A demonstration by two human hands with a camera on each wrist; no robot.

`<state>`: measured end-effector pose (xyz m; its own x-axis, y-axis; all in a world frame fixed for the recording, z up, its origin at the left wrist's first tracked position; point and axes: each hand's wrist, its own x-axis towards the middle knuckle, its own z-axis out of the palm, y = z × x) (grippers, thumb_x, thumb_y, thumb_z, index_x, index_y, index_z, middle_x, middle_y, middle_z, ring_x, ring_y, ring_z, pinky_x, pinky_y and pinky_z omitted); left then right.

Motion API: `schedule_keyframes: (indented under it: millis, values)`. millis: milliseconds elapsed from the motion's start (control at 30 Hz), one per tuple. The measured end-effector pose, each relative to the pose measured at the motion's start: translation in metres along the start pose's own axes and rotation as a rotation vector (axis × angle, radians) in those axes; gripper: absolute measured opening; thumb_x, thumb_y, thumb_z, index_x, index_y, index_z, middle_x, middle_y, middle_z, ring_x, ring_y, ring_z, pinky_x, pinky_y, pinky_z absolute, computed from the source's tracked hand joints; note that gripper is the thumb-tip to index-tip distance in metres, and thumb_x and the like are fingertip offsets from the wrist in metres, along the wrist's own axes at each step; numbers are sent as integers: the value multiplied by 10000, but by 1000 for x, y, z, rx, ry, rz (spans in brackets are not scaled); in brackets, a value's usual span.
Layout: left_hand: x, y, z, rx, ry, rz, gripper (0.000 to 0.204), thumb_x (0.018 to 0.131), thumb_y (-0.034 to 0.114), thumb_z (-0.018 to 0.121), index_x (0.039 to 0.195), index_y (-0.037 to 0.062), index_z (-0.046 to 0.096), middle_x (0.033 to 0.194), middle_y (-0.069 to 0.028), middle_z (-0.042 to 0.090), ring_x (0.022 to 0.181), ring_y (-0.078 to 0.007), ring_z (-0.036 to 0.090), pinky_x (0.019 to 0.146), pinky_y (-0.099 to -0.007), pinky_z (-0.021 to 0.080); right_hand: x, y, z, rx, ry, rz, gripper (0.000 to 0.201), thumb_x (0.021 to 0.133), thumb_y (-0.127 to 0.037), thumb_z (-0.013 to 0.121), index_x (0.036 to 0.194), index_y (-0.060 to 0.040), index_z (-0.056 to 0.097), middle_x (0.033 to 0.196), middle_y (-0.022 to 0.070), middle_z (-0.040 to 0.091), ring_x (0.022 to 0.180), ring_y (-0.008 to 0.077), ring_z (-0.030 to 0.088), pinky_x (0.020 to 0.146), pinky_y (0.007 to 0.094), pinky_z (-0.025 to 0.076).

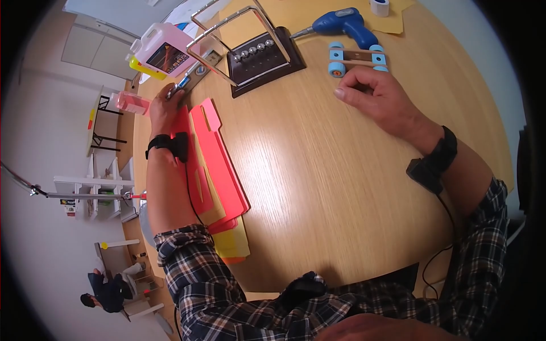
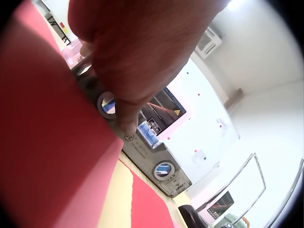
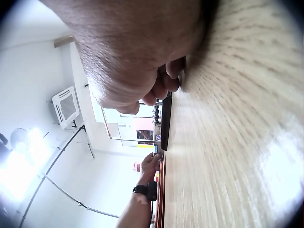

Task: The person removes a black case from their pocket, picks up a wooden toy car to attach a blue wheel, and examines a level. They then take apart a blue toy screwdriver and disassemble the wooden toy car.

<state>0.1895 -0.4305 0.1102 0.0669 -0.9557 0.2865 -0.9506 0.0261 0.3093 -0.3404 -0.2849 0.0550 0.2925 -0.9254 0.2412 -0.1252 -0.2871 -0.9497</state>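
At the far left of the table, my left hand [image 1: 163, 108] grips a short grey spirit level [image 2: 142, 148]. The thumb presses on its printed face in the left wrist view; the other fingers are mostly hidden behind. Round vials and a blue one show along the level. Just below this hand lie red and yellow folders [image 1: 224, 165] in a stack. My right hand [image 1: 378, 99] rests on the wooden tabletop, fingers loosely curled with nothing in them. Right beyond its knuckles stands a toy car [image 1: 357, 55] with light blue wheels.
A Newton's cradle [image 1: 259, 74] on a dark base stands between the hands, farther back. Behind the level are a jug of pink liquid [image 1: 179, 42] and a smaller pink bottle [image 1: 132, 103]. A blue toy drill [image 1: 341, 25] and a tape roll [image 1: 379, 7] lie at the back right.
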Motion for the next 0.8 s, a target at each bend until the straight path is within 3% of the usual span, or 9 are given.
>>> schedule_keyframes:
  millis: [67, 167, 333, 400, 467, 533, 667, 733, 800]
  values:
    - [-2, 3, -4, 124, 57, 62, 631, 944, 443, 828, 1418, 45, 709, 1240, -254, 777, 1154, -400, 743, 995, -442, 566, 1, 2, -1, 3, -4, 4, 228, 1060, -209, 763, 975, -11, 688, 897, -33, 589, 824, 59, 529, 742, 267, 473]
    - [-6, 3, -13, 268, 111, 117, 675, 937, 462, 824, 1438, 32, 685, 1325, -279, 735, 1231, -434, 699, 1040, -481, 549, 2, 4, -1, 6, -2, -1, 236, 1059, -215, 762, 972, -9, 687, 897, -29, 591, 824, 63, 532, 746, 270, 473]
    - [-39, 38, -40, 296, 177, 191, 632, 919, 413, 839, 1402, 28, 703, 1307, -284, 727, 1226, -408, 699, 1041, -492, 546, 4, 14, 1, 61, 11, -33, 246, 1059, -218, 756, 961, -3, 687, 902, -25, 599, 827, 69, 538, 749, 276, 475]
    - [-80, 96, -49, -5, 73, 52, 539, 939, 287, 839, 1394, 31, 704, 1332, -245, 727, 1248, -367, 703, 1051, -458, 547, 5, 15, 0, 21, -11, -32, 196, 1075, -191, 734, 1013, -13, 681, 908, -49, 585, 843, 54, 509, 765, 273, 459]
    - [-123, 131, -37, -76, 71, 327, 439, 955, 151, 823, 1366, 38, 715, 1346, -196, 729, 1307, -320, 682, 1091, -422, 533, 9, 21, 1, 30, -15, -39, 196, 1072, -191, 734, 1008, -13, 683, 914, -44, 589, 847, 57, 514, 768, 274, 463]
    - [-180, 185, -25, -227, -50, 402, 396, 956, 82, 813, 1341, 48, 723, 1377, -157, 717, 1370, -316, 647, 1139, -419, 509, 12, 22, 1, 35, -34, -40, 197, 1070, -191, 734, 1002, -13, 684, 920, -39, 594, 851, 60, 519, 772, 276, 468]
    - [-249, 257, -7, -484, -331, 444, 439, 951, 130, 842, 1361, 46, 712, 1433, -147, 683, 1462, -331, 576, 1200, -444, 468, 15, 22, -5, -30, -36, -43, 190, 1053, -184, 752, 996, -11, 696, 917, -36, 612, 856, 61, 540, 782, 273, 480]
    - [-251, 260, 12, -501, -318, 466, 445, 972, 139, 830, 1387, 48, 696, 1400, -128, 707, 1411, -290, 615, 1170, -410, 488, 19, 26, -4, -22, -27, -65, 188, 1047, -182, 759, 998, -11, 701, 911, -35, 616, 853, 61, 544, 783, 272, 483]
    - [-246, 257, 35, -754, -471, 141, 444, 1003, 135, 805, 1413, 28, 673, 1372, -97, 724, 1325, -217, 650, 1126, -361, 506, 22, 35, -1, 70, -1, -106, 218, 1038, -212, 768, 968, -11, 720, 895, -14, 671, 840, 69, 583, 759, 278, 501]
